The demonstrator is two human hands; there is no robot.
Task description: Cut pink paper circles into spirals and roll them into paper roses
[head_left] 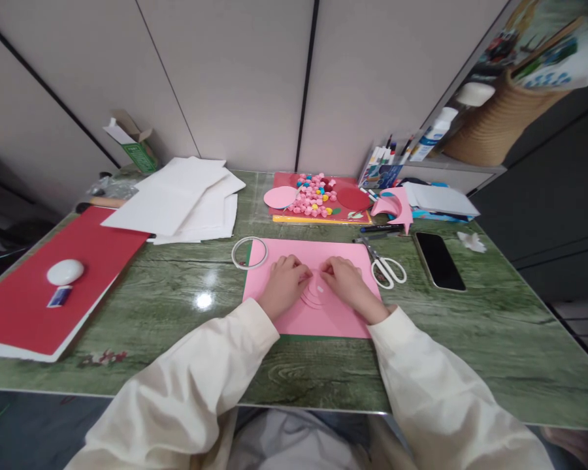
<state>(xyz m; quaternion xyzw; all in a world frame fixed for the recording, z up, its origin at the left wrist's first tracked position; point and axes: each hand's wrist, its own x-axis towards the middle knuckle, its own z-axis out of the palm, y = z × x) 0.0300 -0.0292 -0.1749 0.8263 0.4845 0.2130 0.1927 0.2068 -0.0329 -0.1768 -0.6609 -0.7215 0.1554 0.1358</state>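
Observation:
A pink paper sheet lies on the green table in front of me. My left hand and my right hand both rest on it, fingers curled and pinched together over a small pink paper spiral with a white spot between them. What the fingertips grip is too small to name. A white ring lies at the sheet's upper left corner. White-handled scissors lie just right of the sheet.
A red board with a white oval object sits left. White sheets lie behind. A red tray of small pink rolls, a pen holder, a black phone and a basket stand right.

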